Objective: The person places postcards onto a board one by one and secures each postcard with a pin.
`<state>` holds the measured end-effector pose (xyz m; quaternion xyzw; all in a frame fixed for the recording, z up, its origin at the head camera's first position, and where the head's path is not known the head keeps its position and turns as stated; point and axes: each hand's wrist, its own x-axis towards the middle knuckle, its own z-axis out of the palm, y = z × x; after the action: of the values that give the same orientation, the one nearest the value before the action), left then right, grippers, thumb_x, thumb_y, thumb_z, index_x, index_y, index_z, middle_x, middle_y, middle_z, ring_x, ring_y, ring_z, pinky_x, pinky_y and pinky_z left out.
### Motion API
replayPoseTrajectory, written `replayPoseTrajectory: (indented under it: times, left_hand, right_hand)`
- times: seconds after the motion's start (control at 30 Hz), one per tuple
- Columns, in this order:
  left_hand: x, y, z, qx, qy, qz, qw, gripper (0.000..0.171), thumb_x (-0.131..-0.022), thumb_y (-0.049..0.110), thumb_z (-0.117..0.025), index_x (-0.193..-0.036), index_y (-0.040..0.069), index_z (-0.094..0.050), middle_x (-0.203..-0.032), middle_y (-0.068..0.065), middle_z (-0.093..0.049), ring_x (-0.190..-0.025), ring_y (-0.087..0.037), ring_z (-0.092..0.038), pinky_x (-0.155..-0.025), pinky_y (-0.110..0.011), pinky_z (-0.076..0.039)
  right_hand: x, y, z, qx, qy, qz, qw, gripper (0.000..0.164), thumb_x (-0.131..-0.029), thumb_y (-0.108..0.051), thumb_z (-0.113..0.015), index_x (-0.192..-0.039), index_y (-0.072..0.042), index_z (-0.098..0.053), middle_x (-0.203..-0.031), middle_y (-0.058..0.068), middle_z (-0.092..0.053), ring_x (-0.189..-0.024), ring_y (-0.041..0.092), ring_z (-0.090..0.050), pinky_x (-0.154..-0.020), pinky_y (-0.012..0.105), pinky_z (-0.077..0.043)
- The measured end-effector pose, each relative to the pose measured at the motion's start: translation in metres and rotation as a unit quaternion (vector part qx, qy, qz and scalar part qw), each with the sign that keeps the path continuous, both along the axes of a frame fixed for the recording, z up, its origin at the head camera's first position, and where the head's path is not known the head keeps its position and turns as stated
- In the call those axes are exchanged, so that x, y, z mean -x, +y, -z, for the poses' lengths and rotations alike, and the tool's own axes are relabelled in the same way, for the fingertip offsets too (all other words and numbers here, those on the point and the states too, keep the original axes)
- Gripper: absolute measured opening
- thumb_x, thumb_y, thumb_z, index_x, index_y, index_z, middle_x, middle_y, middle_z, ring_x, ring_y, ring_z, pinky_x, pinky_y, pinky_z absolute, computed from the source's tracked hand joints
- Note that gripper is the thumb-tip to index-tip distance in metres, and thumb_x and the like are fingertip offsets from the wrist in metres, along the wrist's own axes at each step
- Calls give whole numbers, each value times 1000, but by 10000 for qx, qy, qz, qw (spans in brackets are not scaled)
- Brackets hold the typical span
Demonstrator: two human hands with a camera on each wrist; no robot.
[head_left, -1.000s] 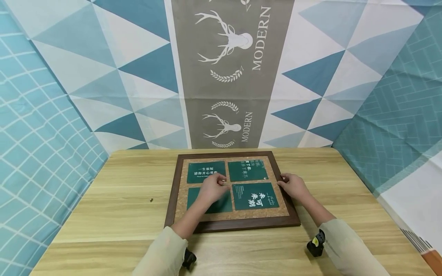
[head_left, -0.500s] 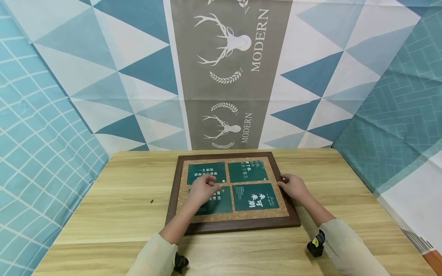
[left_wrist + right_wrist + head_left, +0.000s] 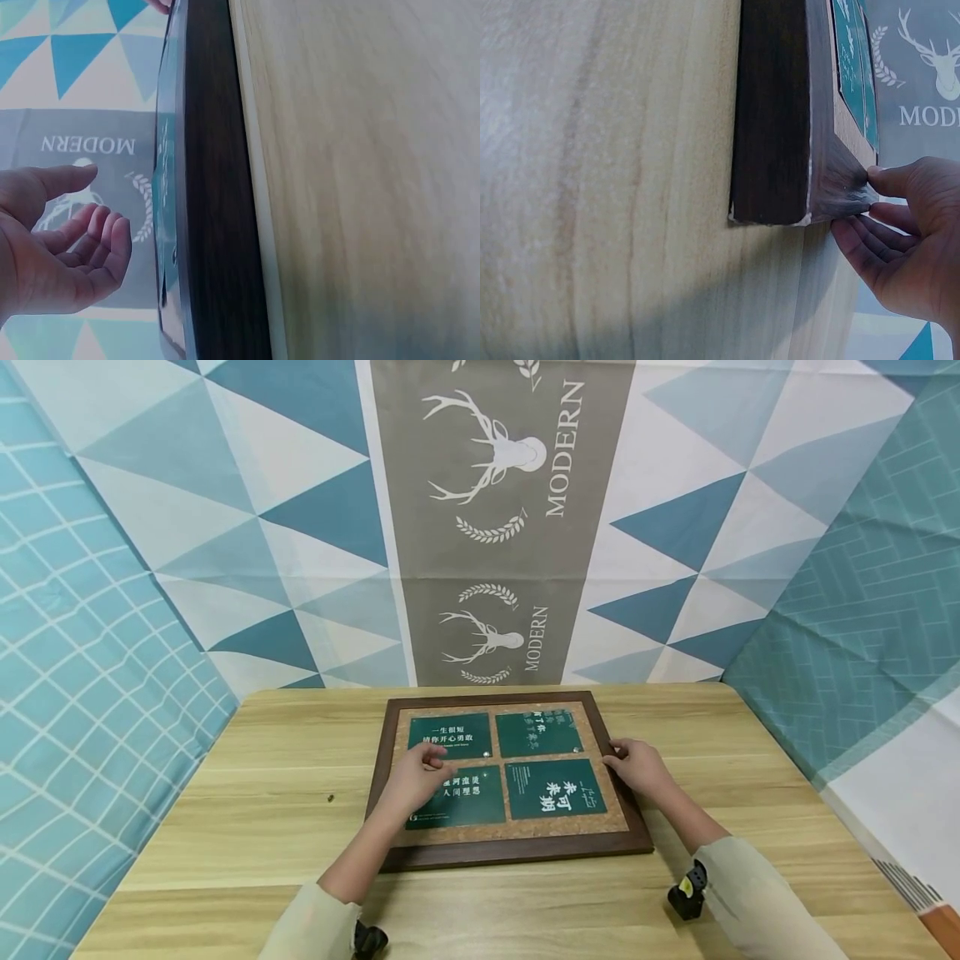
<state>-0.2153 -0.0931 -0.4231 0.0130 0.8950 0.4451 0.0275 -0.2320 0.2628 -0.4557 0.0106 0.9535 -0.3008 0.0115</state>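
Note:
A cork board [image 3: 528, 833] in a dark brown wooden frame [image 3: 517, 852] lies flat on the table. On it are a top-left green card [image 3: 438, 722], a top-right green card [image 3: 517, 745], a bottom-left green card [image 3: 480, 810] and a bottom-right green card [image 3: 525, 789], all printed with white characters. Shiny pin heads [image 3: 576, 749] show near some card corners. My left hand [image 3: 415, 778] hovers over the left cards, partly covering them; its fingers [image 3: 101, 232] curl loosely around nothing. My right hand [image 3: 919, 240] pinches the frame's right side, thumb on top and fingers against the outer edge.
The wooden table [image 3: 285, 827] extends around the board, with a small dark speck [image 3: 330, 797] on its left part. Behind it hangs a patterned cloth [image 3: 322, 527] with triangles and deer heads. A black wrist camera [image 3: 686, 893] sits at the right sleeve.
My left hand has moved left and toward me, away from the board's middle, uncovering the pins there and the bottom-left card's writing. The right hand has stayed at the frame.

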Motion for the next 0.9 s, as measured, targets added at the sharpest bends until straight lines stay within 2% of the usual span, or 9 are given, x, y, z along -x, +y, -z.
replayPoseTrajectory:
  times: [0.33,0.53,0.77,0.9]
  left_hand:
    - [-2,-23,-2,17,169,-253,9995,35,-85,20,-68,-114,2,-61,-97,-11,-61,-84,-21,-59,-66,-31,-50]
    - [-5,-38,-3,-29,49,-394,9992,34,-86,20,-67,-114,1,-60,-97,-12,-60,-83,-21,-56,-64,-28,-48]
    - [-8,-53,-4,56,95,-466,9989,36,-87,17,-65,-116,-1,-60,-97,-12,-59,-88,-22,-55,-70,-27,-47]
    - [-9,-62,-4,221,110,-466,9986,34,-87,19,-64,-116,0,-61,-98,-12,-60,-90,-23,-57,-68,-26,-47]
  right_hand:
    - [0,0,-1,-28,29,-24,10000,46,-93,-17,-57,-129,10,-49,-103,24,-64,-79,25,-63,-60,32,-50]
    - [-2,0,-2,-32,25,-39,10000,46,-93,-17,-57,-129,10,-49,-105,26,-63,-82,27,-63,-62,35,-52]
    - [-1,1,0,-40,11,-41,10000,46,-92,-17,-58,-129,10,-49,-107,26,-63,-81,25,-63,-63,35,-52]
    - [-1,1,-1,-51,2,-50,10000,46,-93,-17,-58,-129,10,-49,-107,26,-63,-82,25,-63,-63,35,-52]
